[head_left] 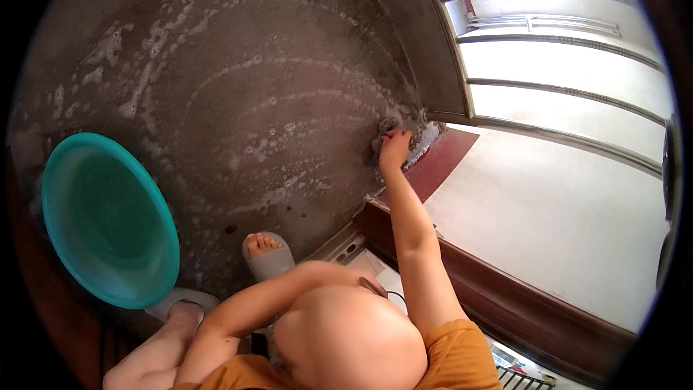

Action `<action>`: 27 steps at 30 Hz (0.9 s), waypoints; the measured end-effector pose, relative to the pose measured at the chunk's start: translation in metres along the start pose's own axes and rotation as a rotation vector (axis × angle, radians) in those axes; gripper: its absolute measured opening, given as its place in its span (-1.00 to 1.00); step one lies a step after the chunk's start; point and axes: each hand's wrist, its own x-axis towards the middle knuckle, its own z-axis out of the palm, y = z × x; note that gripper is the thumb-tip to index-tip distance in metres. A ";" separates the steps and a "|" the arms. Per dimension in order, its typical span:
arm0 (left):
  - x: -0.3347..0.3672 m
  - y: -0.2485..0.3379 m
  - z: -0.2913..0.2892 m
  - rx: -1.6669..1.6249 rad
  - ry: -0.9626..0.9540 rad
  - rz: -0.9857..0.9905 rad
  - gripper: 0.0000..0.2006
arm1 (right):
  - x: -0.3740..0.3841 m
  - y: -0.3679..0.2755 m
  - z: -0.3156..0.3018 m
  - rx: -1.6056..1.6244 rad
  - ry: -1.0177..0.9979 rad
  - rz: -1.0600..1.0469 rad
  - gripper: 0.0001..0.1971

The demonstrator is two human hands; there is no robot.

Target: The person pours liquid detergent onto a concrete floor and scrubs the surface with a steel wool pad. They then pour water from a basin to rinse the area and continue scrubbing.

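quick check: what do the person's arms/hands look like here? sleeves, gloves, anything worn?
Both arms bare, no gloves visible. Right hand shows no rings or wristband. Left hand is mostly hidden behind the knee, so it is unclear. Short mustard-orange sleeve at the right shoulder. Grey slide sandals on the feet.

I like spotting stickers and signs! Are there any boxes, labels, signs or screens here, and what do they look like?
None in view: no package, label, sign or screen.
Only a round teal basin on the wet, soapy floor, and the right hand pressing a grey scrubbing pad into the corner by the railing.
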 end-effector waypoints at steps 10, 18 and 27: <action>-0.015 -0.011 0.000 -0.027 0.024 0.037 -0.65 | -0.096 -0.017 0.005 0.160 -0.112 -0.048 -0.92; -0.019 -0.010 0.014 0.030 -0.060 0.058 -0.65 | -0.019 -0.009 0.009 -0.029 -0.008 -0.001 -0.91; -0.010 -0.007 0.016 0.033 -0.058 0.012 -0.70 | -0.174 -0.071 -0.042 0.121 -0.384 -0.092 -0.79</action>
